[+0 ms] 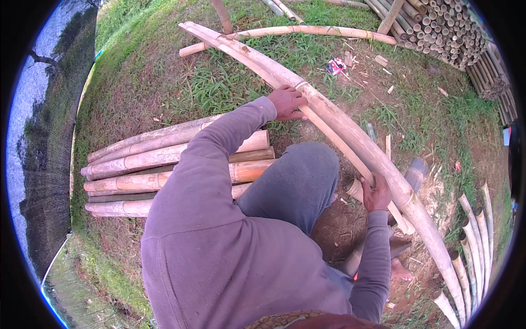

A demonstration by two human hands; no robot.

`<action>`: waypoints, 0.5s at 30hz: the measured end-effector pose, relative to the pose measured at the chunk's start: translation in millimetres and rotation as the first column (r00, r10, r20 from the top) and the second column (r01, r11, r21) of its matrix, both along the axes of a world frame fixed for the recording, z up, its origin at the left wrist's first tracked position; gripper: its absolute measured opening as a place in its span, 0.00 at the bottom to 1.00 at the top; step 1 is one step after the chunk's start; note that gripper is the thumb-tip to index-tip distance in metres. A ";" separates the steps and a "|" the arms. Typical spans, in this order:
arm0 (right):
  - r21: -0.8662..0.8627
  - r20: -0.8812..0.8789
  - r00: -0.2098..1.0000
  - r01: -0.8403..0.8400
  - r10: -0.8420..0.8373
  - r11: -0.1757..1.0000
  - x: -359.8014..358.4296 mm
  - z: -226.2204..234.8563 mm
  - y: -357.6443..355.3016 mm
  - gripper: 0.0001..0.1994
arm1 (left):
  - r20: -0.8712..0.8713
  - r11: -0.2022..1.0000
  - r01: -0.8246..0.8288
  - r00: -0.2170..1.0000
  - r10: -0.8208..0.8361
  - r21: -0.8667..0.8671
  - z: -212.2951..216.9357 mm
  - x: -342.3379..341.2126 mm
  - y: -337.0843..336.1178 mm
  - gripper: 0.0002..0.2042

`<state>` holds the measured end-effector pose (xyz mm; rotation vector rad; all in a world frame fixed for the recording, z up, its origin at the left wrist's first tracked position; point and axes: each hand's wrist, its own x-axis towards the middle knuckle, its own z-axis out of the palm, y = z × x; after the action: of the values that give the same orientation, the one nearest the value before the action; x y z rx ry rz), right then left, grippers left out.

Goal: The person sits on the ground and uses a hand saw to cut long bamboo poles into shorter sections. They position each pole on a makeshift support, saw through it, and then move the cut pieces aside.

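Something brown and red (323, 321) is closest, in front of my purple shirt (241, 268). My left hand (287, 102) is curled around a thin bamboo strip (335, 139). My right hand (376, 193) grips it lower down. The strip runs right beside a long bamboo pole (359, 135), past my bent knee (312, 164).

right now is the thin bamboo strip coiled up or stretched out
Stretched out: the bamboo strip runs lengthwise between the left hand and right hand, beside the thick pole.

A bamboo strip (338, 143) lies along the left side of a long pole (360, 141); cut logs (137, 163) lie farther left, a pole stack (446, 27) behind, far right.
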<state>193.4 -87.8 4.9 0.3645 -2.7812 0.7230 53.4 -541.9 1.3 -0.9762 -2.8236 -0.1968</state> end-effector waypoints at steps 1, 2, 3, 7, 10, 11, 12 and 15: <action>-0.007 -0.003 1.000 0.000 0.000 1.000 0.5 0.4 -2.0 0.18 | -0.010 1.000 0.008 1.000 -0.007 0.020 -2.4 0.4 -1.8 0.25; -0.017 -0.006 1.000 -0.004 0.004 1.000 0.1 0.2 -3.2 0.17 | -0.019 0.999 0.011 1.000 -0.011 0.036 -3.3 1.2 -3.3 0.25; -0.028 -0.008 1.000 -0.007 0.007 1.000 -0.1 0.0 -4.3 0.17 | -0.029 0.998 0.016 0.999 -0.015 0.052 -3.5 2.0 -4.8 0.25; -0.032 0.012 1.000 -0.007 0.007 0.999 3.1 -0.9 4.2 0.18 | 0.030 0.999 -0.002 1.000 0.001 0.041 -0.1 -1.8 7.2 0.26; 0.022 0.021 0.999 0.048 -0.049 0.999 5.6 -1.1 23.6 0.22 | 0.055 0.997 0.043 0.997 -0.046 0.059 -1.6 -11.1 31.2 0.25; -0.021 0.044 0.999 0.032 -0.031 0.999 2.2 -1.0 26.2 0.24 | 0.048 0.998 0.029 0.998 -0.032 0.064 -3.1 -8.6 31.1 0.27; -0.018 0.117 0.993 0.003 -0.001 1.000 -5.5 7.3 22.2 0.22 | 0.013 0.992 0.010 1.000 -0.012 0.124 -5.6 1.1 26.3 0.27; 0.036 0.014 1.000 -0.005 0.004 0.999 -26.3 4.1 25.1 0.19 | -0.085 0.986 0.076 0.994 -0.063 0.151 -4.8 11.5 57.4 0.28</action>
<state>167.0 -62.7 8.9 0.3746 -2.8106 0.6793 65.0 -484.5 -3.5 -1.0250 -2.6584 -0.3697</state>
